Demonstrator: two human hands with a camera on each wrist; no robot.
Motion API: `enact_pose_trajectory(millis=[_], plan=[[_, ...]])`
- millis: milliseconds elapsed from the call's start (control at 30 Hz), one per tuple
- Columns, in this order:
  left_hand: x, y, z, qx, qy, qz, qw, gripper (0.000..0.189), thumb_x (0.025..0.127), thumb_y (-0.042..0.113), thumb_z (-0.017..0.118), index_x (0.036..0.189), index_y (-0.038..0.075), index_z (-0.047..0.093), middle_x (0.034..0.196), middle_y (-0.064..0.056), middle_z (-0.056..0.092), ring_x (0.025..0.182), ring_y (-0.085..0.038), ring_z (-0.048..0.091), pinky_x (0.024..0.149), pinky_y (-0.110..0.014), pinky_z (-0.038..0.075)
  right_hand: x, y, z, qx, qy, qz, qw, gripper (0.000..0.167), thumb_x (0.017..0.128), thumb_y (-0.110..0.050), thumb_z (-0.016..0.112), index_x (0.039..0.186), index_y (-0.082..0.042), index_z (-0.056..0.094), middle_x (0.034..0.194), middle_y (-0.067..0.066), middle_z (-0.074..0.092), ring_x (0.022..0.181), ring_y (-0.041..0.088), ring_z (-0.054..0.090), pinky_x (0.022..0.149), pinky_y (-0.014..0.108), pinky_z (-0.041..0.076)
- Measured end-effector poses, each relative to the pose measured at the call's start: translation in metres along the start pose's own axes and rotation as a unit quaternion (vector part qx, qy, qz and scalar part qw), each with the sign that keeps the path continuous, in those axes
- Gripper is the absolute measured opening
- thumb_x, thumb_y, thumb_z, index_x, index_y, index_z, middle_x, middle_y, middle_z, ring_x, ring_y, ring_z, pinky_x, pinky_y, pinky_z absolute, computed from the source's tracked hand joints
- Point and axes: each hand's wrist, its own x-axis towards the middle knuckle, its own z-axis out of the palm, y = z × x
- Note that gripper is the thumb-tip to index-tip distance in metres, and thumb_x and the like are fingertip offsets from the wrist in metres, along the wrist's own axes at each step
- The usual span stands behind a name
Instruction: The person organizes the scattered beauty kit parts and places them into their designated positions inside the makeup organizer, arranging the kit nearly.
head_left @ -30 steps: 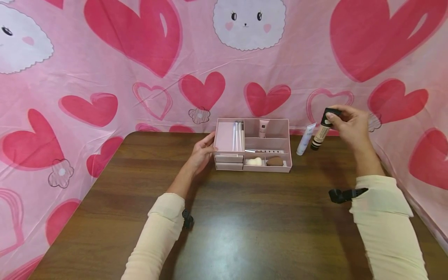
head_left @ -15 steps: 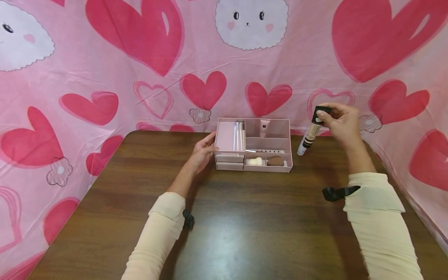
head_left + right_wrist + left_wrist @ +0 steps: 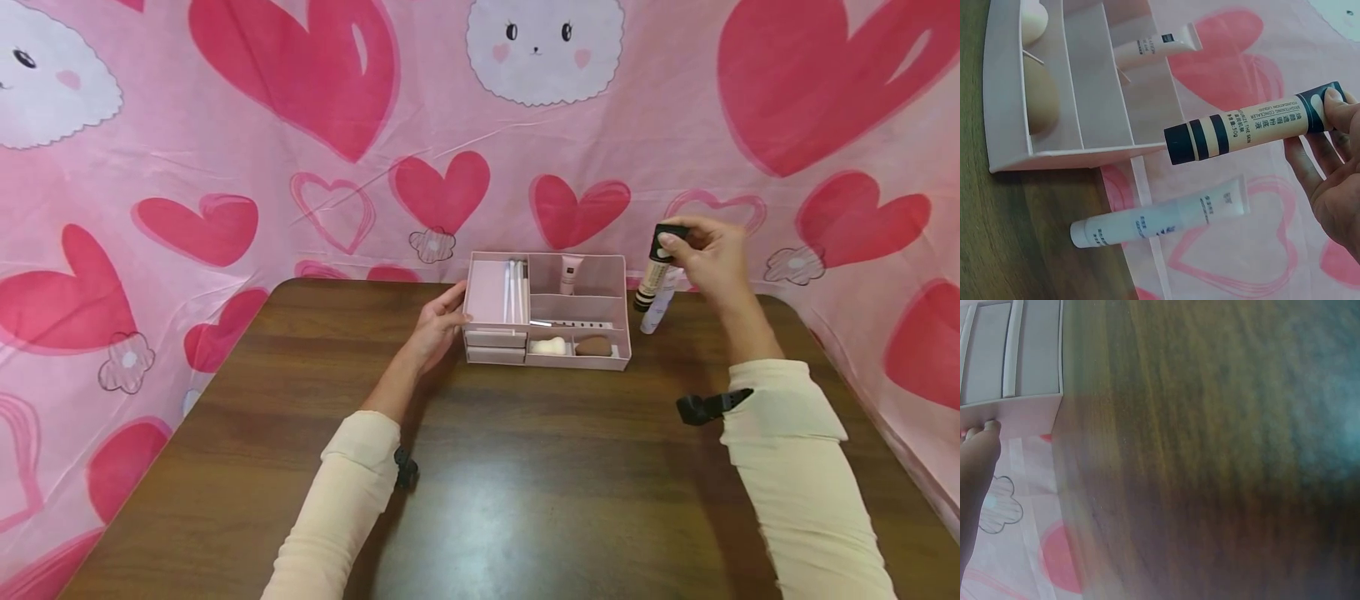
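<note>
My right hand pinches the black end of a beige foundation tube between thumb and fingers. It holds the tube up off the table, black cap downward, just right of a pink desktop organizer. Below and behind it, a white squeeze tube stands on its cap on the table. On the other side, my left hand rests against the organizer's left wall, fingers fairly straight; the left wrist view shows fingertips touching that wall. A small pink tube stands in the organizer's back compartment.
Several slim brushes lie on the organizer's left top. Its front compartments hold a cream sponge and a brown sponge. A pink heart-printed cloth hangs behind the brown wooden table.
My right hand has moved left with the foundation tube, from right of the white tube to in front of its upper part, nearer the organizer. My left hand stays at the organizer's side.
</note>
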Motion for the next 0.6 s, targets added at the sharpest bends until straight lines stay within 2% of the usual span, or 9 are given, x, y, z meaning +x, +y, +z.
enact_pose_trajectory(millis=[300, 467, 600], plan=[[0.001, -0.001, 0.000, 0.008, -0.007, 0.000, 0.9999, 0.074, 0.090, -0.014, 0.038, 0.160, -0.005, 0.016, 0.172, -0.017, 0.013, 0.158, -0.032, 0.019, 0.124, -0.032, 0.032, 0.002, 0.007, 0.011, 0.007, 0.003, 0.007, 0.9999, 0.041, 0.088, 0.018, 0.062, 0.087, -0.020, 0.079, 0.074, -0.014, 0.074, 0.068, -0.005, 0.068, 0.063, 0.012, 0.057], [0.001, 0.000, 0.000, 0.008, -0.006, -0.002, 0.9999, 0.073, 0.091, -0.015, 0.038, 0.160, -0.005, 0.017, 0.172, -0.016, 0.013, 0.158, -0.032, 0.018, 0.128, -0.040, 0.023, 0.004, 0.013, 0.014, 0.008, -0.003, 0.008, 0.9999, 0.039, 0.088, 0.017, 0.064, 0.088, -0.019, 0.079, 0.076, -0.013, 0.074, 0.068, -0.004, 0.069, 0.063, 0.013, 0.057], [0.000, 0.001, 0.001, 0.006, -0.004, 0.000, 1.0000, 0.074, 0.090, -0.016, 0.039, 0.160, -0.005, 0.017, 0.172, -0.016, 0.012, 0.158, -0.032, 0.018, 0.129, -0.043, 0.019, 0.006, 0.017, 0.017, 0.000, -0.007, 0.004, 1.0000, 0.040, 0.088, 0.016, 0.064, 0.087, -0.021, 0.078, 0.075, -0.017, 0.073, 0.067, -0.005, 0.068, 0.062, 0.012, 0.057]])
